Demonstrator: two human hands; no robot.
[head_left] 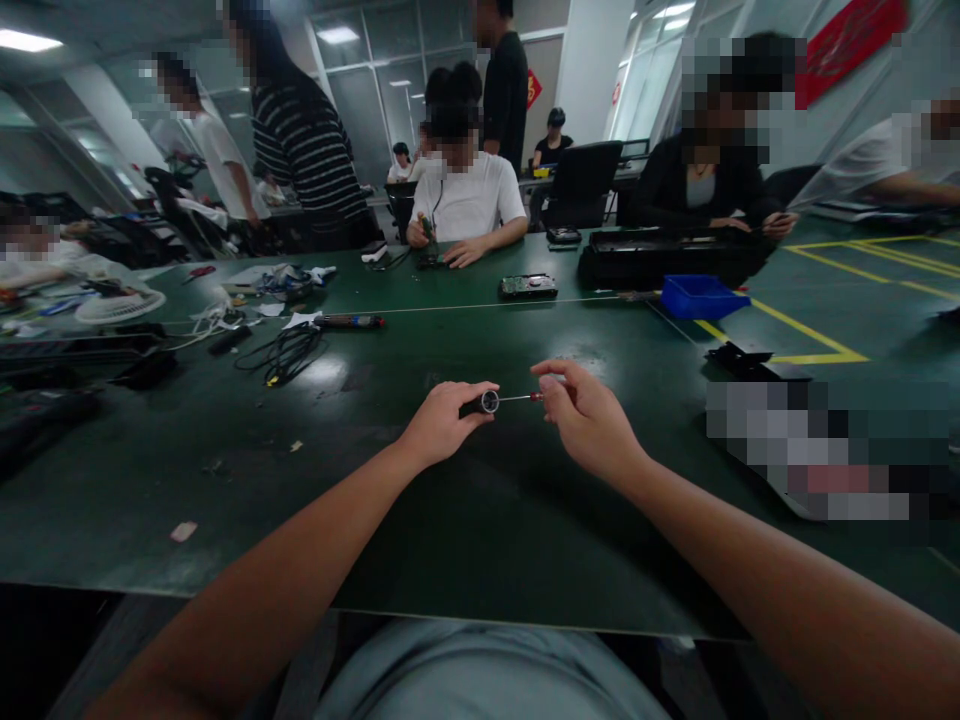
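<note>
Hands point(441, 422) point(588, 416) level, thin tool point(515, 399) between them

A blue tray point(699, 298) and black cables point(294, 346) (loosely coiled) lie on the table point(450, 545).

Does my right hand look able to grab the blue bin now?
Probably not yet: your right hand is holding a red-handled screwdriver pointed at the black cylinder in your left hand, and the blue bin sits farther forward.

Black cylinder point(482, 403), green tabletop point(420, 510), pale-striped dark shirt point(304, 140)
</note>
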